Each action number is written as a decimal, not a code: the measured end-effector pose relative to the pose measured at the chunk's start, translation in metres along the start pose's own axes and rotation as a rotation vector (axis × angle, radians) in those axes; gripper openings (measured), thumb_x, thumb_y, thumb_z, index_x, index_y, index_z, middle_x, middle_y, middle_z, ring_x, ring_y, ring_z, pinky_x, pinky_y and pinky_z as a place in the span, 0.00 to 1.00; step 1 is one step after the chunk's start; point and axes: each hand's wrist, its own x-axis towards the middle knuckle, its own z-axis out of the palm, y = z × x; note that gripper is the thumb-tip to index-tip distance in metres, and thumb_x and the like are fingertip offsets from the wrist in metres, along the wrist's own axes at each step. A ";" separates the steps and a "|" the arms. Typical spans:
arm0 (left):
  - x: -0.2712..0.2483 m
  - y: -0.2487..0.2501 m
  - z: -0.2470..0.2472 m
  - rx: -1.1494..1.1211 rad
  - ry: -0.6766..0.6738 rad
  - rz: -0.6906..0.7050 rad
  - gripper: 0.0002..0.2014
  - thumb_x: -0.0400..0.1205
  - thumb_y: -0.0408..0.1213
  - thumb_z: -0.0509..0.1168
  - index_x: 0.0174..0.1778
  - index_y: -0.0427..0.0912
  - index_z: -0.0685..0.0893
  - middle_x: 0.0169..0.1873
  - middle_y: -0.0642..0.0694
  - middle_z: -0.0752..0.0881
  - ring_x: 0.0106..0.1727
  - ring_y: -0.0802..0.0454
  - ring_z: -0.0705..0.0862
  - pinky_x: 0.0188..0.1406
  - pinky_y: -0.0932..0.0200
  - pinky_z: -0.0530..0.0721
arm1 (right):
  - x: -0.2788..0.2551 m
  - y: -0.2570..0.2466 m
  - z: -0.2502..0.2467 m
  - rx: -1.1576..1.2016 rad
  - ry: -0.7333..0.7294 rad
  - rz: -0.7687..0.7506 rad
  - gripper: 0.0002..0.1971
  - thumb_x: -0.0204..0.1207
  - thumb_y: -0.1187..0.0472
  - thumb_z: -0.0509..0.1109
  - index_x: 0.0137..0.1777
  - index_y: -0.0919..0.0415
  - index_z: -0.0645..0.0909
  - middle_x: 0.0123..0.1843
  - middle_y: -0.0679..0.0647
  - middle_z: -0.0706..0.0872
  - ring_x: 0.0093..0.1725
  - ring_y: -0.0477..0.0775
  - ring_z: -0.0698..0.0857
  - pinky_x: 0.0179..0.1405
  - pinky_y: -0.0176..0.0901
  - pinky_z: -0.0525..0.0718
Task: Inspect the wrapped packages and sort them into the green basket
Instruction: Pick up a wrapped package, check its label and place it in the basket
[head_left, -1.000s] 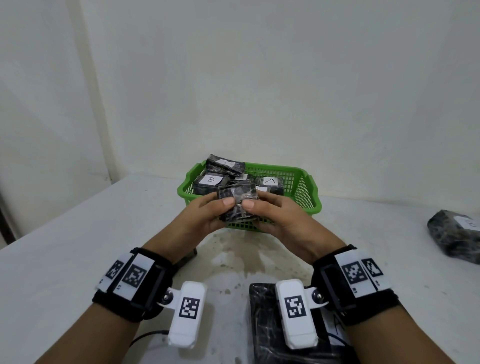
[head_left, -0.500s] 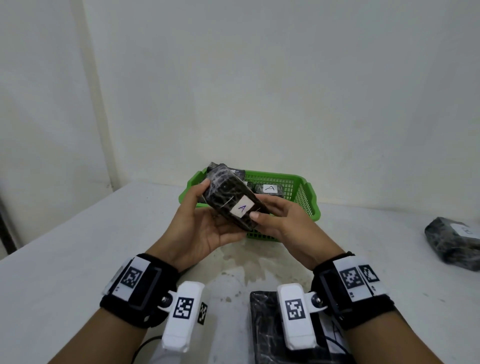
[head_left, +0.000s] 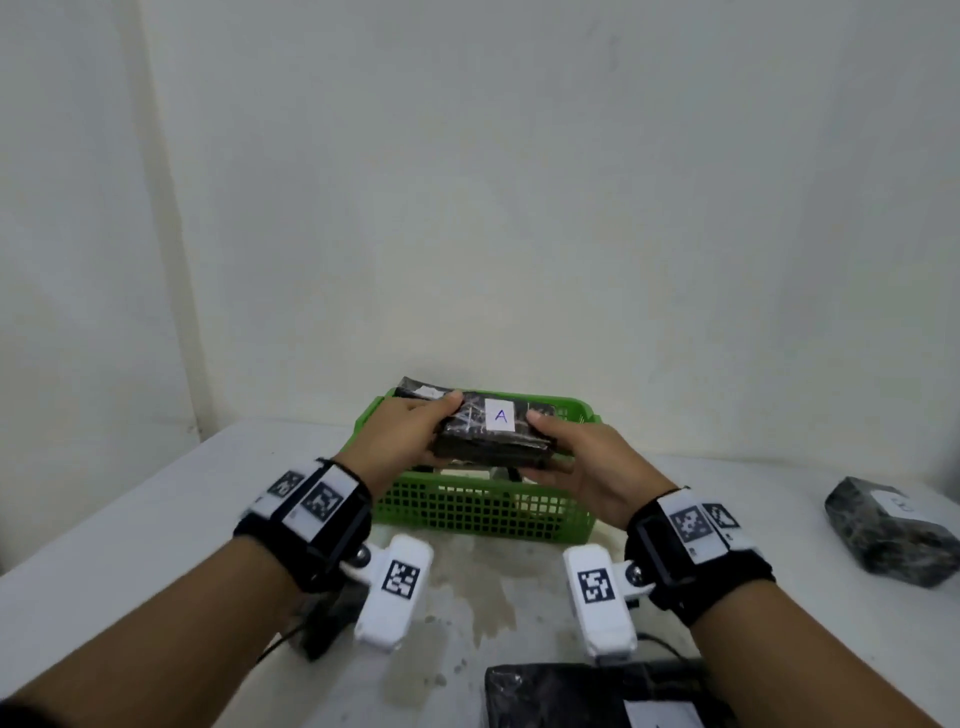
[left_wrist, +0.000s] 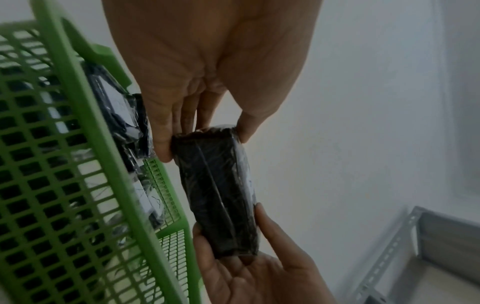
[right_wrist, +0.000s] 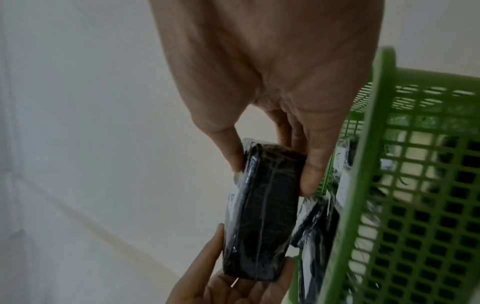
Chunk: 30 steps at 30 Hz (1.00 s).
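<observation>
A dark wrapped package (head_left: 491, 434) with a white label marked "A" hangs level just above the green basket (head_left: 483, 512). My left hand (head_left: 402, 434) pinches its left end between thumb and fingers, and my right hand (head_left: 569, 452) pinches its right end. The left wrist view shows the package (left_wrist: 219, 191) edge-on beside the basket rim (left_wrist: 85, 115), held by my left hand (left_wrist: 205, 131). The right wrist view shows the same package (right_wrist: 262, 211) held by my right hand (right_wrist: 270, 164) next to the basket (right_wrist: 405, 185). Several wrapped packages lie inside the basket, mostly hidden.
Another dark wrapped package (head_left: 891, 535) with a white label lies on the white table at the right. A flat black package (head_left: 587, 696) sits at the near edge under my right forearm. A wall stands close behind the basket. A metal shelf frame (left_wrist: 405, 253) shows in the left wrist view.
Both hands turned the package so its "A" label faces up, then carried it forward from in front of the basket to just above it.
</observation>
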 end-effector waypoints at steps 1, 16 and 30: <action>0.013 0.003 0.003 0.006 -0.008 -0.015 0.21 0.85 0.45 0.71 0.57 0.26 0.89 0.54 0.31 0.93 0.56 0.36 0.93 0.58 0.40 0.92 | 0.008 -0.007 -0.003 -0.010 0.019 0.005 0.07 0.83 0.62 0.75 0.51 0.68 0.89 0.43 0.58 0.94 0.49 0.60 0.92 0.54 0.52 0.93; 0.179 -0.001 0.051 0.493 -0.035 -0.136 0.14 0.89 0.39 0.66 0.67 0.33 0.82 0.55 0.35 0.89 0.47 0.42 0.89 0.47 0.58 0.90 | 0.163 -0.031 -0.044 -0.316 0.228 0.127 0.10 0.79 0.58 0.81 0.51 0.63 0.86 0.55 0.63 0.87 0.51 0.61 0.88 0.62 0.63 0.92; 0.216 -0.022 0.051 0.879 0.077 -0.038 0.16 0.78 0.51 0.77 0.38 0.43 0.85 0.33 0.47 0.86 0.32 0.50 0.83 0.28 0.60 0.82 | 0.201 -0.013 -0.040 -0.540 0.324 0.150 0.14 0.80 0.57 0.80 0.41 0.65 0.81 0.41 0.60 0.84 0.47 0.63 0.88 0.59 0.61 0.92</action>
